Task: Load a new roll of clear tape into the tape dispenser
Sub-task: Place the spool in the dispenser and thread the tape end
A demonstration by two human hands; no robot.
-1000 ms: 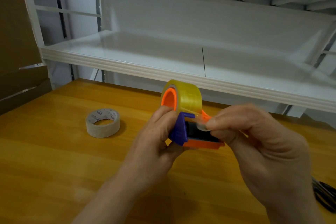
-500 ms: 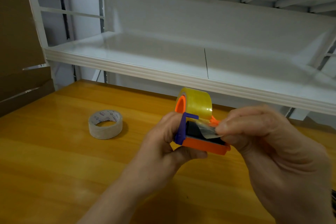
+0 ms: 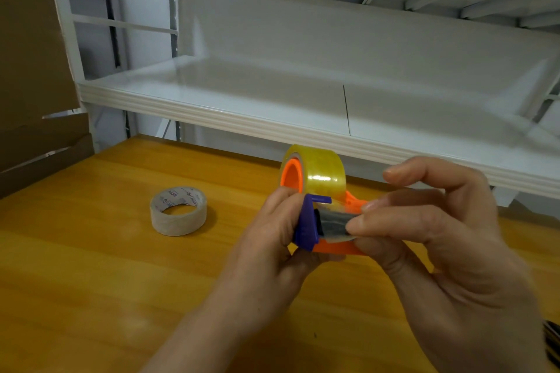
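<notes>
Orange tape dispenser (image 3: 339, 247) gripped by left hand (image 3: 272, 248), right hand (image 3: 448, 239) fingers pinching tape end (image 3: 336, 222) — wooden table (image 3: 91, 266) open around.

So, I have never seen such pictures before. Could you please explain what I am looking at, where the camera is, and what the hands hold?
There is no machine here: a person works with two bare hands. The camera sits on the person's head and looks forward and down, so you see what they see. The left hand holds an orange and purple tape dispenser above a wooden table. A roll of clear tape already sits on its orange hub. The right hand pinches the loose tape end over the dispenser's front. Another tape roll lies flat on the table to the left. A white metal shelf stands behind.
</notes>
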